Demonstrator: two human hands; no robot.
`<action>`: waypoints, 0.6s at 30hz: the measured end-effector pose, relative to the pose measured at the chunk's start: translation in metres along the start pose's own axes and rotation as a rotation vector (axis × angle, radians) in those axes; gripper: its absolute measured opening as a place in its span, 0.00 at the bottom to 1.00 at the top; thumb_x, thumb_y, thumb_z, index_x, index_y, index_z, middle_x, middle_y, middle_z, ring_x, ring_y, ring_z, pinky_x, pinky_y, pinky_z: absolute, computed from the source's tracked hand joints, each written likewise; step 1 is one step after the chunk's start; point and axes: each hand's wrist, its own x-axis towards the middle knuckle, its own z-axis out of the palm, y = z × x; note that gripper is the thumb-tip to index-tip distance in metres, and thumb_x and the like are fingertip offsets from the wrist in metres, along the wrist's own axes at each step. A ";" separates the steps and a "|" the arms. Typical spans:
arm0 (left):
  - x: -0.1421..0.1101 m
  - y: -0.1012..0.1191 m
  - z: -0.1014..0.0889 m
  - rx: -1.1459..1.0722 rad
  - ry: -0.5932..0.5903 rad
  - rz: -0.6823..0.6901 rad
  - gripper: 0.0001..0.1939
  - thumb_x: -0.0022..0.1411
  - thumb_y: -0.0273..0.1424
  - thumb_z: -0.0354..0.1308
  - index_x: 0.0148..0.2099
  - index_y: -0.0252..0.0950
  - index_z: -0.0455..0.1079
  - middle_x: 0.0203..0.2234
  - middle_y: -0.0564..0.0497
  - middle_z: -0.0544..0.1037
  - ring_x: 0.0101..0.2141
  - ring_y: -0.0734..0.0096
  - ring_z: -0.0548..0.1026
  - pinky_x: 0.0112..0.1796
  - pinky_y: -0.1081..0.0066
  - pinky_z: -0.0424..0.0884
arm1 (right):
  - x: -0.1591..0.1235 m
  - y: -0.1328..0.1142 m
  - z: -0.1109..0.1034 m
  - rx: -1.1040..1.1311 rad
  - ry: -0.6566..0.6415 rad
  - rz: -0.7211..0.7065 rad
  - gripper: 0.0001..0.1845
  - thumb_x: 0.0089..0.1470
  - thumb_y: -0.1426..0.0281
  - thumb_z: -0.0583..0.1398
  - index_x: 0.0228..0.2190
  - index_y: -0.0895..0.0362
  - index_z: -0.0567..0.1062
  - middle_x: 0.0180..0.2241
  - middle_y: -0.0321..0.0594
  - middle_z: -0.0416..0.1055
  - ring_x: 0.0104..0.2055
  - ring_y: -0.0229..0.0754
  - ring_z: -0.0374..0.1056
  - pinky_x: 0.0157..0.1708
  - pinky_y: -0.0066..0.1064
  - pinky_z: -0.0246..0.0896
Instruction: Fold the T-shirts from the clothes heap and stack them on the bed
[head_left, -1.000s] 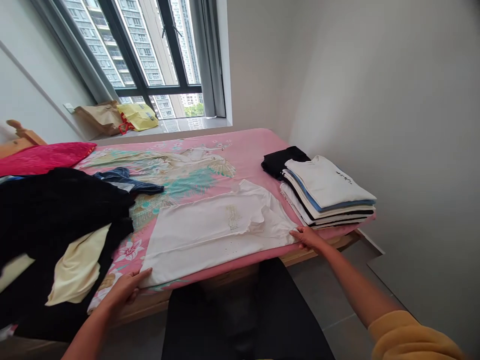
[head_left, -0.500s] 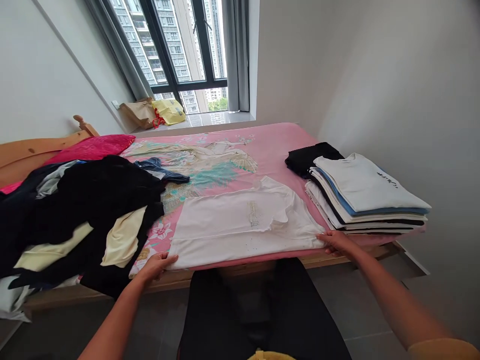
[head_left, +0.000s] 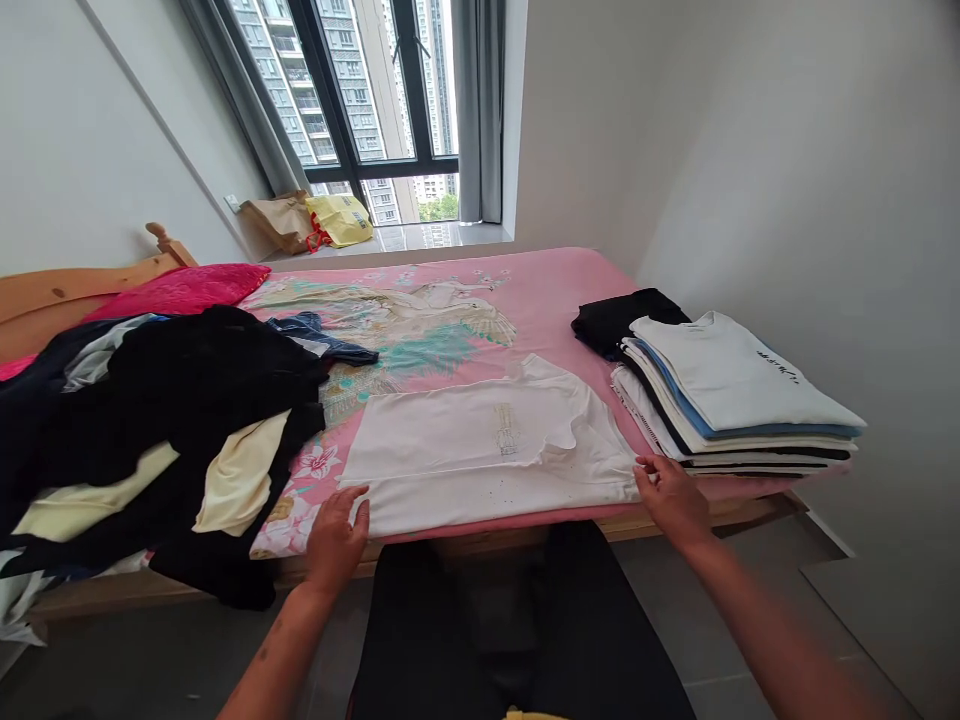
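Note:
A white T-shirt (head_left: 480, 450) with a small pale print lies flat near the front edge of the pink bed (head_left: 525, 290). My left hand (head_left: 335, 535) rests at the shirt's near left corner, fingers together on the hem. My right hand (head_left: 670, 492) lies at the near right corner, fingers stretched toward the cloth. Whether either hand pinches the fabric is unclear.
A neat stack of folded shirts (head_left: 731, 395) sits at the bed's right, with a folded black garment (head_left: 615, 315) behind it. A loose heap of black and cream clothes (head_left: 165, 420) covers the left. A magenta pillow (head_left: 180, 290) and bags (head_left: 315, 220) on the windowsill lie beyond.
The view has swung left and steadied. Both hands have shifted slightly up onto the shirt's near corners; the shirt itself lies as before.

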 end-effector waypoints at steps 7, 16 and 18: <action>-0.005 0.059 0.055 0.087 -0.278 0.248 0.23 0.62 0.37 0.48 0.58 0.40 0.62 0.61 0.43 0.59 0.61 0.53 0.55 0.58 0.45 0.47 | -0.005 -0.043 0.020 0.138 -0.042 -0.286 0.11 0.55 0.71 0.50 0.35 0.56 0.71 0.36 0.42 0.71 0.42 0.45 0.65 0.44 0.37 0.59; 0.006 0.194 0.077 -0.258 -0.503 0.808 0.21 0.62 0.25 0.42 0.54 0.43 0.66 0.55 0.49 0.69 0.59 0.66 0.58 0.60 0.57 0.51 | 0.011 -0.048 0.035 0.290 0.030 -0.279 0.15 0.52 0.78 0.48 0.34 0.56 0.72 0.35 0.42 0.71 0.42 0.44 0.65 0.45 0.38 0.61; 0.016 0.233 0.091 -0.280 -0.547 0.912 0.21 0.61 0.25 0.44 0.54 0.45 0.66 0.52 0.50 0.71 0.59 0.66 0.58 0.61 0.56 0.46 | 0.014 -0.048 0.037 0.324 0.039 -0.272 0.16 0.51 0.79 0.47 0.34 0.56 0.72 0.35 0.42 0.71 0.41 0.43 0.65 0.44 0.38 0.62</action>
